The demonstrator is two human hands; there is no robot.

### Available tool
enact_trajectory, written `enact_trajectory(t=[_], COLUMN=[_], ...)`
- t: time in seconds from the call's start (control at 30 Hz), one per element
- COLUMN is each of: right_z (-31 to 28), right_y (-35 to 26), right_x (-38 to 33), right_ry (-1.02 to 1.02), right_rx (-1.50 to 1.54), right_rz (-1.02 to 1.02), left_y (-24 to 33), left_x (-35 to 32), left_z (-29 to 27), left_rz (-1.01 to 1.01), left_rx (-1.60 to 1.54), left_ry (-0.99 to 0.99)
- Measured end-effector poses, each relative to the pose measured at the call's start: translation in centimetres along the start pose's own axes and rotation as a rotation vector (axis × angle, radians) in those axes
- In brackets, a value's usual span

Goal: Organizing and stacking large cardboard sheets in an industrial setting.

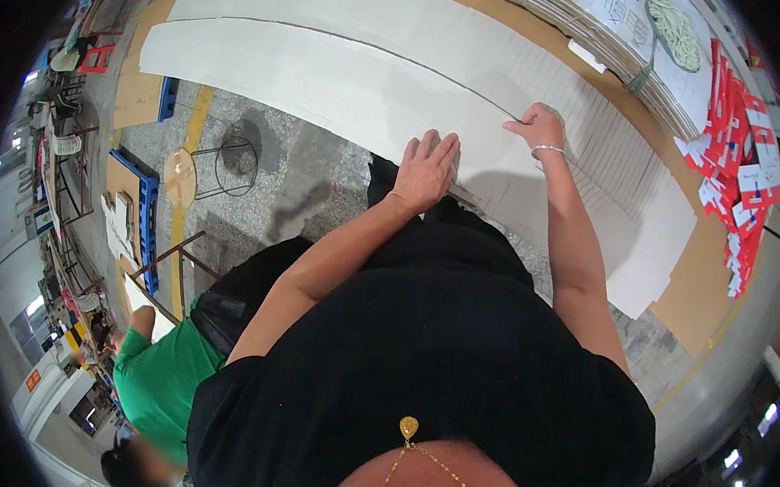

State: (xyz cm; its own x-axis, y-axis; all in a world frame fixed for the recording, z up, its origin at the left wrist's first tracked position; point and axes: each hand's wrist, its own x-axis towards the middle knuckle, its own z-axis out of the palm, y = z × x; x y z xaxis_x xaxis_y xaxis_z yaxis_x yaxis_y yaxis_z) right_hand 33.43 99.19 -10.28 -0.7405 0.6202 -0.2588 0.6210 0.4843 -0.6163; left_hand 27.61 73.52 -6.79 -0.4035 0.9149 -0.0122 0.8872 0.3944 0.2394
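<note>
A long white cardboard sheet (pixel 328 73) lies on a brown work surface (pixel 705 295) in front of me. My left hand (pixel 427 168) rests flat on the sheet's near edge, fingers spread. My right hand (pixel 537 126) is closed, pinching the sheet near a seam where a ribbed section (pixel 615 158) begins; a silver bracelet sits on that wrist. A second white sheet (pixel 349 8) lies behind the first.
A bundled stack of flat printed cartons (pixel 612 43) sits at the far right, with red and white printed pieces (pixel 738 165) beside it. A wire stool (pixel 222 164) and blue pallets (pixel 148 204) stand on the floor at left. A person in a green shirt (pixel 158 372) is at lower left.
</note>
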Motion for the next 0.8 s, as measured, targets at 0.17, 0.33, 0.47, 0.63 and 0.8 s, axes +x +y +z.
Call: enact_trajectory(t=[0.17, 0.33, 0.47, 0.63, 0.8], right_z=[0.3, 0.4, 0.1, 0.1, 2.3], right_y=[-0.3, -0.6, -1.3, 0.1, -2.0], right_x=[0.1, -0.1, -0.1, -0.8, -2.4], right_ry=[0.019, 0.011, -0.031, 0.089, 0.272], right_rx=[-0.007, -0.069, -0.062, -0.127, -0.262], right_rz=[0.008, 0.005, 0.05, -0.009, -0.325], left_y=[0.1, 0.2, 0.2, 1.3, -0.1], left_x=[0.0, 0.0, 0.3, 0.6, 0.0], left_z=[0.2, 0.4, 0.1, -0.2, 1.1], left_rz=[-0.009, -0.029, -0.041, -0.01, -0.011], left_rx=[0.001, -0.009, -0.03, -0.087, 0.046], left_ry=[0.006, 0.008, 0.017, 0.078, 0.053])
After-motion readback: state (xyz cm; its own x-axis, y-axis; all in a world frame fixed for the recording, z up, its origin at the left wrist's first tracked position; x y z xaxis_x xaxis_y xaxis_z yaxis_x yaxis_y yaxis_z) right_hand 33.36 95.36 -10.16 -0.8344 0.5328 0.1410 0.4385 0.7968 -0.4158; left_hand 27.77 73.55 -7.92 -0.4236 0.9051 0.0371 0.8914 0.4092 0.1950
